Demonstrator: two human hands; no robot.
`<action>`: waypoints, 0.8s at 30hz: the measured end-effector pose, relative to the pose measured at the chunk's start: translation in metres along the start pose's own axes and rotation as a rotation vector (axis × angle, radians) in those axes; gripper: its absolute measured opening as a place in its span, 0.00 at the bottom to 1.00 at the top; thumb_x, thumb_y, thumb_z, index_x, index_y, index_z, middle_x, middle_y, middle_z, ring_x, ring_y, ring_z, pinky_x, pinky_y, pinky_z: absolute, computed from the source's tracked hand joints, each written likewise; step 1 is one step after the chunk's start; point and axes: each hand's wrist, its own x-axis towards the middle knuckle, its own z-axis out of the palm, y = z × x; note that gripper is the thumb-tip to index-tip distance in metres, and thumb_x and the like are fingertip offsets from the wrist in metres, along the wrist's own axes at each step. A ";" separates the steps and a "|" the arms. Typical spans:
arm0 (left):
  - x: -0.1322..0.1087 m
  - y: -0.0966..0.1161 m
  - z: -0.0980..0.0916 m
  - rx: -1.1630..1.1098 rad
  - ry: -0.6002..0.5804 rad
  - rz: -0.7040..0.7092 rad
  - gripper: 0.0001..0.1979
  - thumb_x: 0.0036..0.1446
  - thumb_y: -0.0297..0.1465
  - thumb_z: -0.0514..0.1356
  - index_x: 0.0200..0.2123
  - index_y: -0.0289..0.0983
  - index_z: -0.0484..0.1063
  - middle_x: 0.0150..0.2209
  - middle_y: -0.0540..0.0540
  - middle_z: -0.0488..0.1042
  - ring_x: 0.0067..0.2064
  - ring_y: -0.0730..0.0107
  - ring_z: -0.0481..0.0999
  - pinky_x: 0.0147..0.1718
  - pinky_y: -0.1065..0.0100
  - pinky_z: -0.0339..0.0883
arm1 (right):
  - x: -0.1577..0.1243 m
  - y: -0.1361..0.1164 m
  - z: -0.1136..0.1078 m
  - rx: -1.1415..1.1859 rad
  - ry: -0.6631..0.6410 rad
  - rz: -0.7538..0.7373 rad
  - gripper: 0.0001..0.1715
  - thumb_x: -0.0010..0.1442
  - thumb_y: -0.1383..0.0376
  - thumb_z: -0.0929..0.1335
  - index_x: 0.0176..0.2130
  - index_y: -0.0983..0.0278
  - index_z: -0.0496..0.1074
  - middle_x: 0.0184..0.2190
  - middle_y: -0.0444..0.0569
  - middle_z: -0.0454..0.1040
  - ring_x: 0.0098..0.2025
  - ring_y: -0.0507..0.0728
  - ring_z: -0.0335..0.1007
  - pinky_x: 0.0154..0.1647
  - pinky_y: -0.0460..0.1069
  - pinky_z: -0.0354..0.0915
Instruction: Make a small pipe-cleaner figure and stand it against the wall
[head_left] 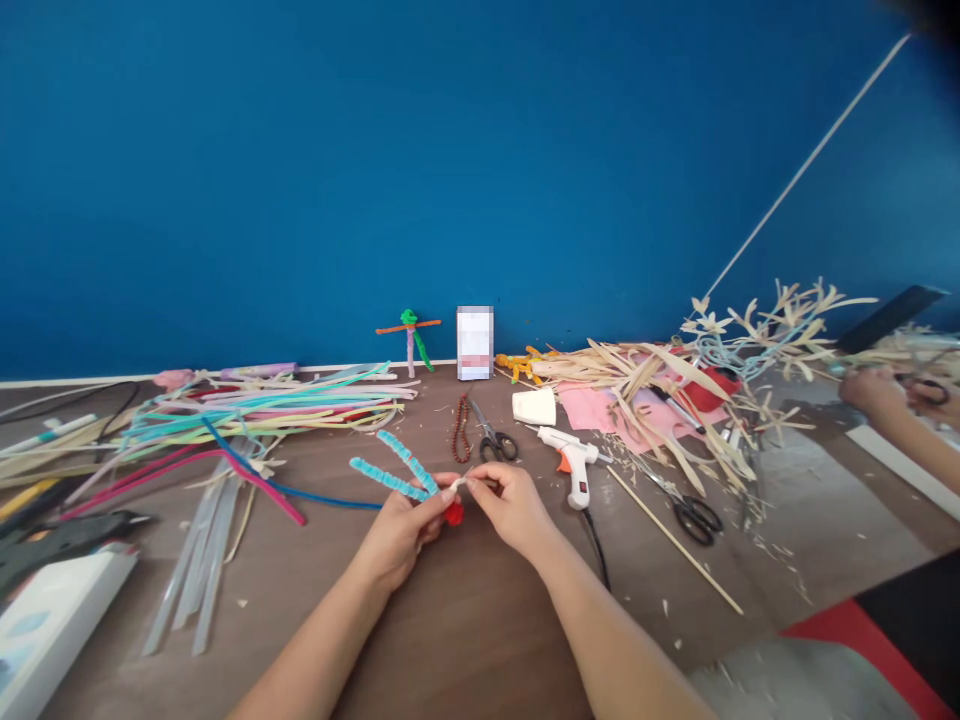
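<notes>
In the head view, the left hand (397, 535) has its thumb and fingers closed around the lower end of two fuzzy blue stems (406, 461), which spread upward to the left above the table (480, 640). A red piece (454, 514) sits beneath that grip. The right hand (517, 505) pinches, thumb against forefinger, the tip of a short white strip (458, 484) beside it. Just beyond lie scissors (496, 441) and a bead string (454, 430); a white glue gun (577, 465) lies right of the right hand.
</notes>
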 end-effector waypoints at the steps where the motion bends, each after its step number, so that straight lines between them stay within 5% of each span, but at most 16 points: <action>1: 0.000 0.000 0.000 -0.001 0.017 0.009 0.18 0.41 0.35 0.63 0.36 0.32 0.69 0.15 0.56 0.57 0.17 0.84 0.48 0.15 0.76 0.39 | -0.001 -0.001 0.000 -0.045 -0.006 -0.021 0.10 0.53 0.64 0.62 0.32 0.65 0.72 0.28 0.47 0.73 0.29 0.52 0.66 0.31 0.45 0.61; 6: 0.000 0.005 0.000 0.116 0.157 0.117 0.18 0.40 0.38 0.63 0.32 0.31 0.70 0.15 0.55 0.60 0.16 0.84 0.50 0.15 0.76 0.41 | -0.008 -0.013 -0.002 -0.272 -0.063 -0.144 0.09 0.54 0.66 0.62 0.29 0.63 0.71 0.24 0.44 0.69 0.26 0.50 0.61 0.26 0.43 0.55; 15: -0.002 0.007 0.000 0.435 0.260 0.320 0.13 0.43 0.37 0.61 0.29 0.33 0.72 0.24 0.47 0.72 0.27 0.69 0.70 0.27 0.70 0.63 | -0.012 -0.021 -0.004 -0.323 -0.142 -0.236 0.08 0.56 0.67 0.60 0.30 0.63 0.68 0.24 0.45 0.69 0.27 0.51 0.62 0.28 0.44 0.54; 24: -0.003 0.007 -0.003 0.852 0.096 0.469 0.08 0.47 0.32 0.57 0.27 0.35 0.73 0.27 0.45 0.73 0.31 0.66 0.71 0.34 0.66 0.63 | -0.011 -0.020 -0.008 -0.308 0.038 -0.249 0.08 0.54 0.66 0.62 0.26 0.63 0.67 0.19 0.43 0.63 0.23 0.50 0.56 0.27 0.45 0.53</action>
